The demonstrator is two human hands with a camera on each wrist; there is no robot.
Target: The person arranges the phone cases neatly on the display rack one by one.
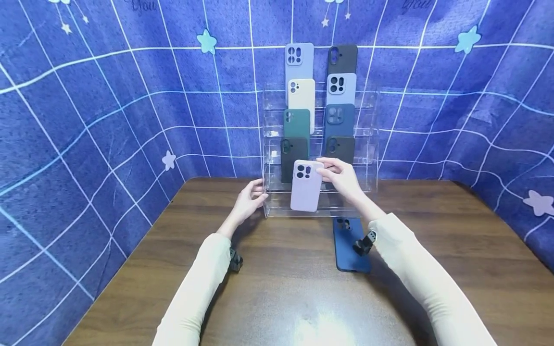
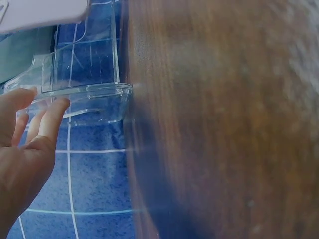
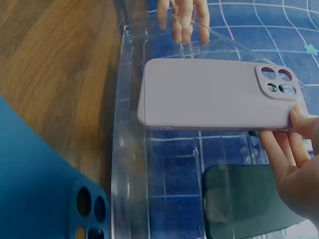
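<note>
My right hand (image 1: 344, 180) pinches a pale lilac phone case (image 1: 306, 190) by its upper right edge, thumb on the back face and fingers behind. The case is upright in front of the lower tiers of a clear acrylic display rack (image 1: 320, 211), camera cutouts at the top. In the right wrist view the lilac case (image 3: 199, 94) lies across the rack's clear ledges. My left hand (image 1: 250, 199) is at the rack's left side, its fairly straight fingertips right at the side panel (image 2: 84, 92).
Two columns of cases stand on the rack, among them a green case (image 1: 296, 120), a cream case (image 1: 301, 93) and a black case (image 1: 287, 163). A blue case (image 1: 348, 250) lies on the wooden table (image 1: 277, 278) under my right forearm. A blue patterned cloth (image 1: 130, 120) hangs behind.
</note>
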